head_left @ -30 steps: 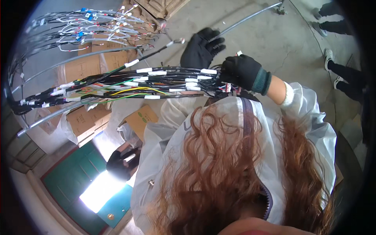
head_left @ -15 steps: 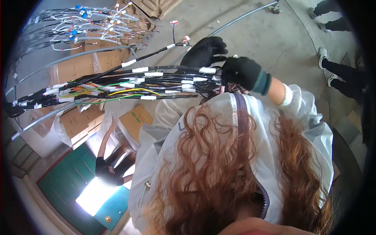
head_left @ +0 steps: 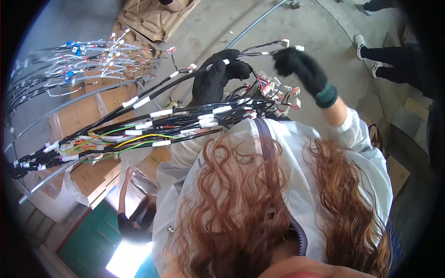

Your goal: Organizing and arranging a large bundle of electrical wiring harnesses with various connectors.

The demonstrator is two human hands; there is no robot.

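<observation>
A long bundle of black cables [head_left: 185,118], wrapped with white label sleeves, stretches from the left towards my chest. Yellow-green wires run along it, and its near right end fans out into white and red connectors [head_left: 278,95]. My left hand [head_left: 215,78], black-gloved, is closed around a separate black cable [head_left: 160,90] lifted above the bundle. That cable's end branches to small pale connectors [head_left: 284,43]. At this end my right hand [head_left: 301,69], in a black glove with a teal cuff, has its fingers curled on the cable; motion blurs them slightly.
More cables with white and blue connectors [head_left: 92,58] hang over a metal rail [head_left: 79,95] at the far left. Cardboard boxes [head_left: 95,178] stand below the bundle. A moulded brown tray [head_left: 155,18] lies at the back. Other people's legs [head_left: 394,55] show at right; another person [head_left: 132,217] is at lower left.
The separate cable has been raised away from the bundle. My left hand has come down and closed on it. My right hand has moved up and right, and the bundle's connectors now show.
</observation>
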